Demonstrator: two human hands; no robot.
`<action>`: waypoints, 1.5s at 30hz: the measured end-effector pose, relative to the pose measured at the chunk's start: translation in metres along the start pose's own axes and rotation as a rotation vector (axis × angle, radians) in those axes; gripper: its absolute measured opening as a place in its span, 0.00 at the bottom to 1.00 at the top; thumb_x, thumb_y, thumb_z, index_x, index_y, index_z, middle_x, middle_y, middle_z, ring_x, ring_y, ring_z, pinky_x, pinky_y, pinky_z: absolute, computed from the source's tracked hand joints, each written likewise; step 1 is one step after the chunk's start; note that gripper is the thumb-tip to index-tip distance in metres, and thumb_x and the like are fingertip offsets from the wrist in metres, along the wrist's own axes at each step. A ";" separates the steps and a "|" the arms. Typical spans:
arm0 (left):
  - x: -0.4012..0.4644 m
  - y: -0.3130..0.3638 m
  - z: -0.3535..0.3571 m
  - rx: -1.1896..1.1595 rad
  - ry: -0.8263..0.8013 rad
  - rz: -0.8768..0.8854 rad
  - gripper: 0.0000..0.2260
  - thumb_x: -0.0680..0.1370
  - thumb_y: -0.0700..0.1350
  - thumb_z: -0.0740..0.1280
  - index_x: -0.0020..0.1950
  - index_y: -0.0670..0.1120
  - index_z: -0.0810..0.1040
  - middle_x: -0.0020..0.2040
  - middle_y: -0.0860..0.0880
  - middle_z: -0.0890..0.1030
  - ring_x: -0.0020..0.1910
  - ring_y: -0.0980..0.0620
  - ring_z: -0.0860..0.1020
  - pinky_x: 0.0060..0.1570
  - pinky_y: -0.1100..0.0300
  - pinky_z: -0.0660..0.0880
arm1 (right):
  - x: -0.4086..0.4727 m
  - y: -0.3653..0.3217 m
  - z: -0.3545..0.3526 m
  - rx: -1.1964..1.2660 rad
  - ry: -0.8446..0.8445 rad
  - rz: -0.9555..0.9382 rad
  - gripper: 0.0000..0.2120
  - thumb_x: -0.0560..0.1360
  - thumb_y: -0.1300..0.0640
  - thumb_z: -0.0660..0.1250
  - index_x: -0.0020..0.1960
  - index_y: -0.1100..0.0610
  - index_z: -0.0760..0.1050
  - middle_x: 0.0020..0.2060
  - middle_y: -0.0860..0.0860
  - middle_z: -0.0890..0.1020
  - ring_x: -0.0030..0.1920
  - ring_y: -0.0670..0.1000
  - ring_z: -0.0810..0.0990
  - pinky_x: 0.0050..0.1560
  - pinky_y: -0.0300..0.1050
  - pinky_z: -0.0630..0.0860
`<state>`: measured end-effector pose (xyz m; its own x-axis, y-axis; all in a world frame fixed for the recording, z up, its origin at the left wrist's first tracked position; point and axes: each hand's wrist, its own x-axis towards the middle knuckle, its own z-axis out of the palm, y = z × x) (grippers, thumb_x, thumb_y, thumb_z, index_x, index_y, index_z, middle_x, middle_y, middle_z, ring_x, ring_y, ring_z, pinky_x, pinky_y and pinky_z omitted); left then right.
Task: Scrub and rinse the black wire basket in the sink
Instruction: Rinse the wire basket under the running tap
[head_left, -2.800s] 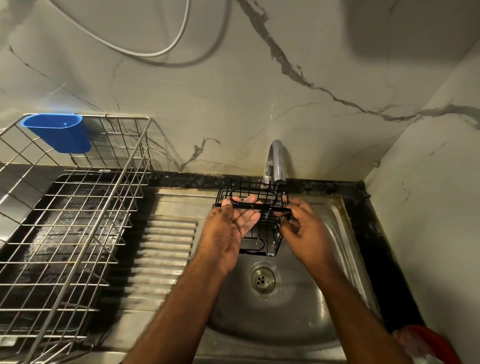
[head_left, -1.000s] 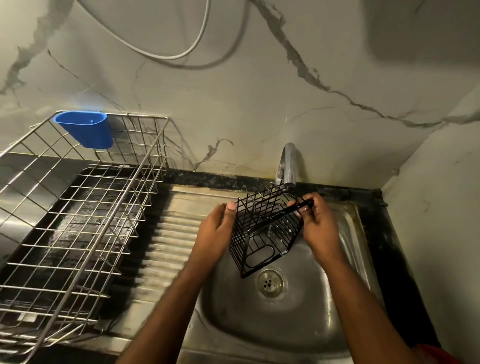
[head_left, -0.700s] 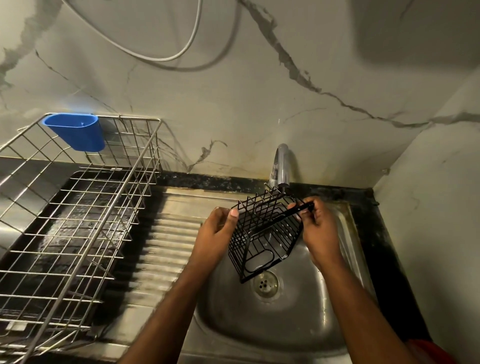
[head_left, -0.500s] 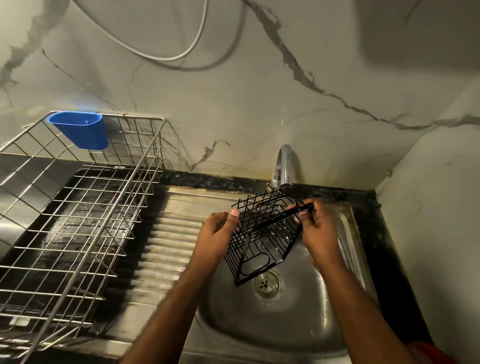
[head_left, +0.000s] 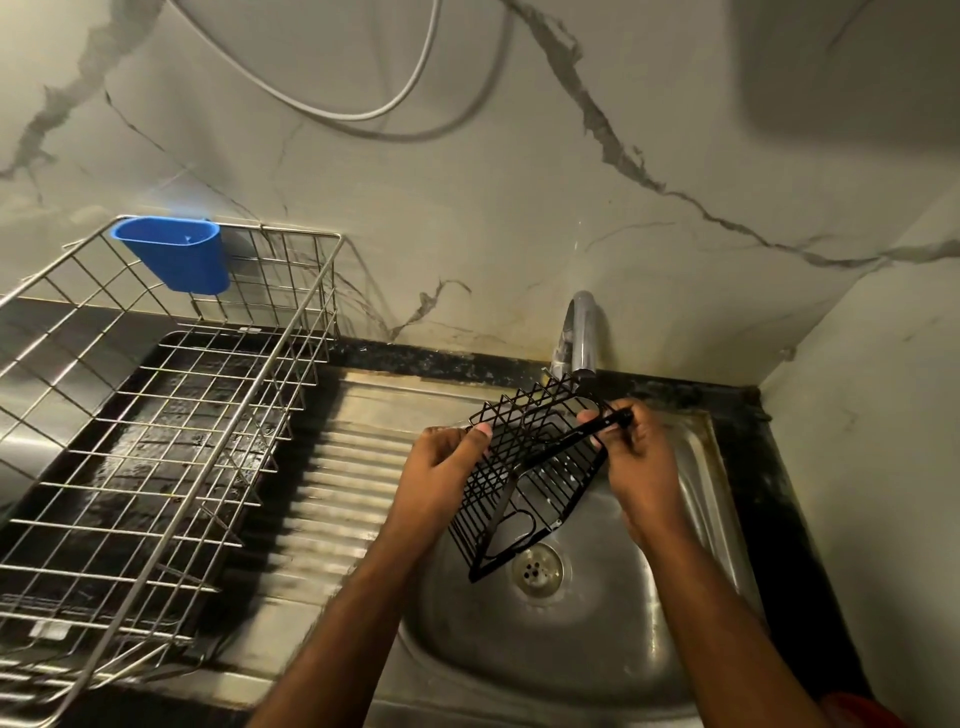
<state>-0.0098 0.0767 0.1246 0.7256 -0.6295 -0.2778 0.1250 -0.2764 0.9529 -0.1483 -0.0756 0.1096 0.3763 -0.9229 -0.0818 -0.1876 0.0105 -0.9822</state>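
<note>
Both hands hold the black wire basket (head_left: 524, 467) up over the steel sink (head_left: 571, 649), clear of the basin floor. On the left, the left hand (head_left: 441, 483) grips the basket's left rim, its thumb laid along the top wire and its fingers curled under. On the right, the right hand (head_left: 636, 462) pinches a thin black bar (head_left: 597, 428) that runs along the basket's upper right edge, with the fingertips closed round it. Held this way, the basket is tilted: its far upper corner sits just below the spout of the chrome tap (head_left: 582, 332), and its near lower corner hangs just left of the round drain (head_left: 537, 566), above it. Whether water is running from the tap cannot be told. Left of the basin lies the ribbed steel draining board (head_left: 332, 493), and further left a large silver wire dish rack (head_left: 156, 441) stands over a black tray. A blue plastic cup (head_left: 174, 252) hangs on the rack's far rim. A dark stone tabletop (head_left: 441, 361) edges the sink at the far side, where it meets the veined marble wall (head_left: 519, 208). A white cable (head_left: 363, 104) loops across that wall. At the near right corner a bit of something red (head_left: 857, 709) shows, too cut off to identify.
</note>
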 end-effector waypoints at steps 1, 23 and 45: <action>0.000 -0.001 0.000 0.000 -0.001 -0.001 0.14 0.79 0.57 0.70 0.54 0.47 0.80 0.53 0.47 0.85 0.57 0.49 0.81 0.60 0.51 0.77 | 0.000 -0.001 0.000 0.000 0.003 -0.001 0.21 0.81 0.60 0.62 0.42 0.34 0.76 0.51 0.40 0.84 0.52 0.36 0.76 0.45 0.43 0.70; -0.003 -0.008 0.012 0.006 -0.125 -0.062 0.13 0.70 0.55 0.67 0.36 0.46 0.81 0.40 0.49 0.86 0.48 0.50 0.82 0.58 0.50 0.75 | 0.033 0.010 -0.003 -0.174 0.040 -0.182 0.17 0.77 0.69 0.65 0.55 0.48 0.78 0.56 0.45 0.82 0.53 0.39 0.78 0.44 0.37 0.73; 0.004 -0.014 0.007 -0.021 -0.166 -0.028 0.12 0.74 0.52 0.68 0.40 0.45 0.81 0.37 0.53 0.83 0.42 0.57 0.80 0.49 0.57 0.75 | 0.045 0.014 0.003 -0.216 0.032 -0.237 0.18 0.77 0.69 0.66 0.55 0.46 0.79 0.52 0.47 0.84 0.52 0.42 0.81 0.46 0.36 0.75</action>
<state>-0.0137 0.0726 0.1092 0.6002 -0.7336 -0.3187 0.1589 -0.2811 0.9464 -0.1309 -0.1156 0.0918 0.4049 -0.9014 0.1537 -0.2877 -0.2851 -0.9143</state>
